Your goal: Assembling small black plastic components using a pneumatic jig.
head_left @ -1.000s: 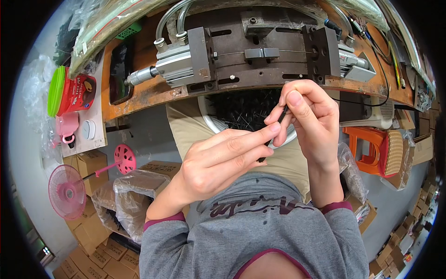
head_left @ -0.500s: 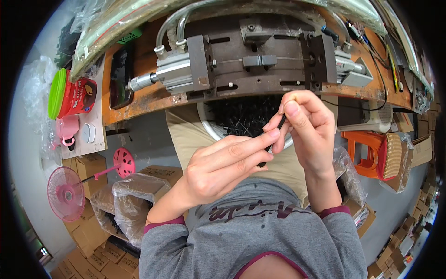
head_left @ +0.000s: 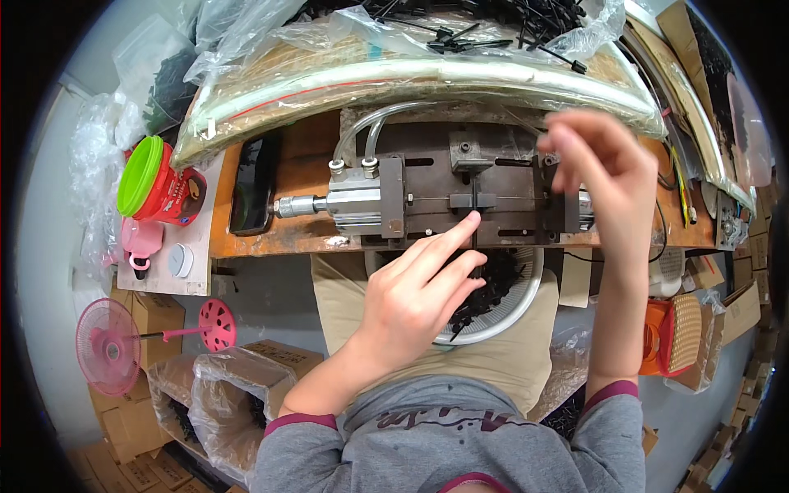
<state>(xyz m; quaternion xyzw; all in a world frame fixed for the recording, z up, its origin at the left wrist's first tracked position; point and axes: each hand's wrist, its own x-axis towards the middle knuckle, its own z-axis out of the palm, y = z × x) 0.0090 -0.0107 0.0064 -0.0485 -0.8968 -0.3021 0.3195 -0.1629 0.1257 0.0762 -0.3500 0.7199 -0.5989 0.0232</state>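
My left hand (head_left: 415, 283) is at the front of a dark metal fixture (head_left: 514, 218), index finger stretched to its middle. A thin black stick-like part (head_left: 475, 239) runs past those fingers, its far end between two small grey clamp blocks (head_left: 486, 200). The left thumb is hidden beneath the hand. My right hand (head_left: 612, 164) is raised over the fixture's right end, fingers bent and smeared by motion; whether anything is in them does not show. In my lap, partly under the left hand, sits a white basket (head_left: 532, 300) of black parts (head_left: 493, 287).
Silver cylinders (head_left: 355, 201) with clear hoses flank the fixture on a wooden bench (head_left: 316, 240). Behind it, black parts (head_left: 460, 37) lie on plastic sheeting. A phone (head_left: 252, 185) and a red tub (head_left: 177, 197) are at left, a pink fan (head_left: 108, 345) below, an orange stool (head_left: 655, 337) at right.
Both hands, together over my lap with the black part, have separated. The left has brought a black part to the clamp blocks; the right has moved up and right. The view has tilted toward the bench.
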